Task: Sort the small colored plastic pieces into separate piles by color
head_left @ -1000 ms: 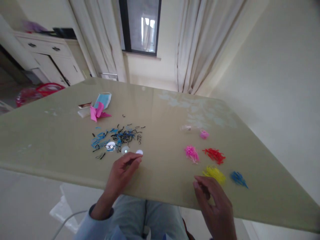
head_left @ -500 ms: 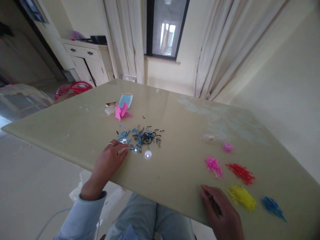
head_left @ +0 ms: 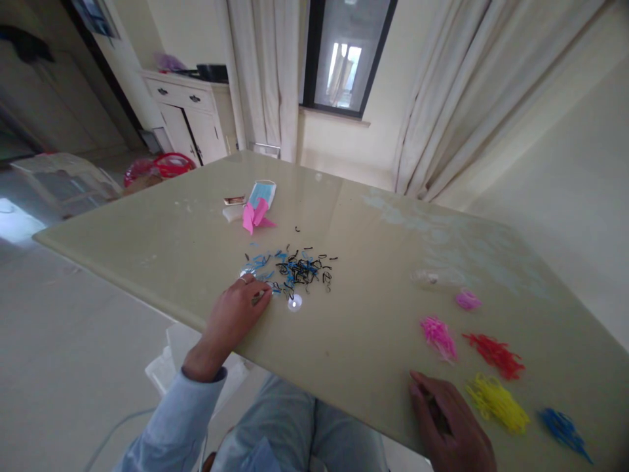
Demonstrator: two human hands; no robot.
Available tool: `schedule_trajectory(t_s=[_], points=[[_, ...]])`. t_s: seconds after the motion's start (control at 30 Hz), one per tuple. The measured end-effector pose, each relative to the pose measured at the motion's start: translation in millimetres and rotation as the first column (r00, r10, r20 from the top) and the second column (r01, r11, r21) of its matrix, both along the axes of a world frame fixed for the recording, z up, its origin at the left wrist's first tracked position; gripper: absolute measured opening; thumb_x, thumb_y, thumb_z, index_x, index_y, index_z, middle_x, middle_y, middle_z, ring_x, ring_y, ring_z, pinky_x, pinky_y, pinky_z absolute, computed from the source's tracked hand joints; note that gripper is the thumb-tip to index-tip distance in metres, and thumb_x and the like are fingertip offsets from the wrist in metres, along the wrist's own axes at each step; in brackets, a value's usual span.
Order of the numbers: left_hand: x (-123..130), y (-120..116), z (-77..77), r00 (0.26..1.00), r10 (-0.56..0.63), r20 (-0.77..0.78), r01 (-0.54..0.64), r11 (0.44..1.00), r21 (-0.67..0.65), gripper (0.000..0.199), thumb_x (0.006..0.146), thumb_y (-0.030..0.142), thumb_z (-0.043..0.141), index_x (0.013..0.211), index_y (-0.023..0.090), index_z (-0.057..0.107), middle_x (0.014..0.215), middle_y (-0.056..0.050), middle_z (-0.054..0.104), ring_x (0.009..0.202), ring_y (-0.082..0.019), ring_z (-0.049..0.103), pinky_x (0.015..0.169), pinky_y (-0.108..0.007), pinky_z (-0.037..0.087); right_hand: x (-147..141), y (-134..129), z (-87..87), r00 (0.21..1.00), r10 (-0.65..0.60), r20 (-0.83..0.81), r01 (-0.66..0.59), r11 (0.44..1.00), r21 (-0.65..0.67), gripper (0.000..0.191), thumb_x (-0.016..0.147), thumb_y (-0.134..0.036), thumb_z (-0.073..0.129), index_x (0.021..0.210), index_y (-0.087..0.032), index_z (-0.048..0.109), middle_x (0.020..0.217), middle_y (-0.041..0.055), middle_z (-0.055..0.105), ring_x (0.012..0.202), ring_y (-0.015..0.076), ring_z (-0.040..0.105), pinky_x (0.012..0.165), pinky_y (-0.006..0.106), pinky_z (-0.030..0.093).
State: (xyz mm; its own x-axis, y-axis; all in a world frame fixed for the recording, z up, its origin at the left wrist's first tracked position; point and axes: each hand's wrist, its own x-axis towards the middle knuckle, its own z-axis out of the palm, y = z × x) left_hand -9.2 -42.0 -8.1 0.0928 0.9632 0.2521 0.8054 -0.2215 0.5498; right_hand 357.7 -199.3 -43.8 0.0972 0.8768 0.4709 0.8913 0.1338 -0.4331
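Note:
My left hand (head_left: 236, 313) rests at the near left edge of a mixed pile of black and blue bands (head_left: 301, 269), fingertips bent together at the bands; whatever they pinch is too small to make out. Near the table's front edge lies my right hand (head_left: 449, 416), its thumb and fingers curled toward each other, with the inside of the hand hidden. Beside it are a yellow pile (head_left: 498, 401), a pink pile (head_left: 439, 337), a red pile (head_left: 495, 354) and a blue pile (head_left: 564, 431).
On the table (head_left: 187, 262), a pink folded paper (head_left: 256, 216) lies by a blue mask (head_left: 263, 193) and a small brown item (head_left: 234, 200). A pink bundle (head_left: 468, 299) sits at the right beside a clear bag (head_left: 432, 278). A cabinet (head_left: 191, 118) stands behind.
The view has shifted, so the table and both hands appear farther right. My left fingertips have curled closer together at the bands. My right hand keeps nearly the same pose.

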Motion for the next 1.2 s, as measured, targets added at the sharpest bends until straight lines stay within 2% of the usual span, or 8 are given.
schedule_trajectory(t_s=[0.1, 0.17, 0.23, 0.3, 0.37, 0.47, 0.63, 1.2], points=[[6.2, -7.3, 5.2, 0.968, 0.036, 0.247, -0.037, 0.999, -0.001, 0.025, 0.088, 0.039, 0.059, 0.084, 0.019, 0.075, 0.083, -0.006, 0.070, 0.072, -0.019, 0.062, 0.069, -0.030, 0.047, -0.3, -0.1, 0.0, 1.000, -0.007, 0.005, 0.007, 1.000, 0.003, 0.028, 0.095, -0.047, 0.056, 0.103, -0.025, 0.071, 0.097, 0.0075, 0.074, 0.081, 0.0211, 0.073, 0.073, 0.030, 0.060], [15.1, -14.1, 8.6, 0.881, 0.088, 0.465, -0.068, 0.996, -0.059, 0.025, 0.085, 0.041, 0.064, 0.083, 0.018, 0.073, 0.080, -0.004, 0.069, 0.070, -0.016, 0.060, 0.065, -0.027, 0.046, -1.6, -0.2, 0.5, 1.000, -0.005, 0.012, 0.005, 1.000, 0.005, 0.028, 0.095, -0.046, 0.055, 0.103, -0.025, 0.071, 0.097, 0.0069, 0.074, 0.082, 0.0206, 0.073, 0.073, 0.029, 0.059], [27.9, -20.9, 11.2, 0.695, 0.151, 0.703, -0.042, 0.984, -0.171, 0.027, 0.081, 0.044, 0.069, 0.081, 0.017, 0.071, 0.072, -0.002, 0.065, 0.063, -0.012, 0.055, 0.057, -0.023, 0.042, -4.3, 0.0, 1.9, 1.000, -0.016, 0.017, 0.016, 1.000, 0.011, 0.027, 0.096, -0.046, 0.055, 0.101, -0.025, 0.071, 0.096, 0.0064, 0.073, 0.081, 0.0198, 0.073, 0.071, 0.028, 0.059], [43.6, -26.5, 13.5, 0.408, 0.232, 0.883, 0.082, 0.954, -0.289, 0.030, 0.078, 0.045, 0.073, 0.079, 0.016, 0.068, 0.064, 0.003, 0.056, 0.052, -0.007, 0.044, 0.049, -0.019, 0.035, -7.7, 0.5, 4.4, 0.999, -0.027, 0.018, 0.026, 0.999, 0.023, 0.028, 0.096, -0.046, 0.054, 0.100, -0.025, 0.072, 0.095, 0.0063, 0.074, 0.080, 0.0196, 0.072, 0.070, 0.028, 0.059], [60.4, -29.9, 15.7, 0.140, 0.331, 0.933, 0.232, 0.905, -0.356, 0.032, 0.073, 0.044, 0.079, 0.078, 0.014, 0.066, 0.064, 0.004, 0.052, 0.048, -0.003, 0.038, 0.045, -0.017, 0.031, -10.9, 1.0, 7.1, 1.000, -0.027, 0.006, 0.027, 0.999, 0.040, 0.029, 0.097, -0.047, 0.053, 0.098, -0.025, 0.072, 0.092, 0.0060, 0.074, 0.078, 0.0193, 0.072, 0.069, 0.028, 0.058], [84.6, -32.0, 18.8, -0.042, 0.428, 0.903, 0.370, 0.846, -0.384, 0.033, 0.069, 0.038, 0.083, 0.080, 0.013, 0.065, 0.067, 0.005, 0.052, 0.047, -0.002, 0.039, 0.044, -0.015, 0.032, -12.9, 1.0, 8.4, 1.000, -0.026, -0.018, 0.027, 0.998, 0.062, 0.029, 0.097, -0.046, 0.053, 0.096, -0.024, 0.072, 0.090, 0.0056, 0.073, 0.075, 0.0188, 0.072, 0.068, 0.028, 0.058], [117.5, -33.4, 24.6, -0.090, 0.471, 0.877, 0.507, 0.780, -0.367, 0.031, 0.070, 0.035, 0.082, 0.081, 0.012, 0.065, 0.066, 0.006, 0.050, 0.046, -0.002, 0.038, 0.042, -0.016, 0.030, -12.3, -0.8, 5.5, 1.000, -0.020, 0.007, 0.019, 0.999, 0.047, 0.023, 0.096, -0.039, 0.054, 0.099, -0.024, 0.071, 0.092, 0.0064, 0.072, 0.080, 0.0196, 0.071, 0.073, 0.030, 0.057], [185.1, -40.0, 55.2, -0.063, 0.437, 0.897, 0.653, 0.698, -0.295, 0.025, 0.075, 0.030, 0.079, 0.086, 0.011, 0.068, 0.066, 0.005, 0.052, 0.047, -0.001, 0.040, 0.044, -0.016, 0.031, -20.3, -2.4, 14.3, 1.000, 0.005, -0.026, -0.003, 0.997, 0.076, 0.018, 0.096, -0.022, 0.053, 0.096, -0.021, 0.071, 0.085, 0.0054, 0.070, 0.077, 0.0171, 0.067, 0.073, 0.028, 0.054]])
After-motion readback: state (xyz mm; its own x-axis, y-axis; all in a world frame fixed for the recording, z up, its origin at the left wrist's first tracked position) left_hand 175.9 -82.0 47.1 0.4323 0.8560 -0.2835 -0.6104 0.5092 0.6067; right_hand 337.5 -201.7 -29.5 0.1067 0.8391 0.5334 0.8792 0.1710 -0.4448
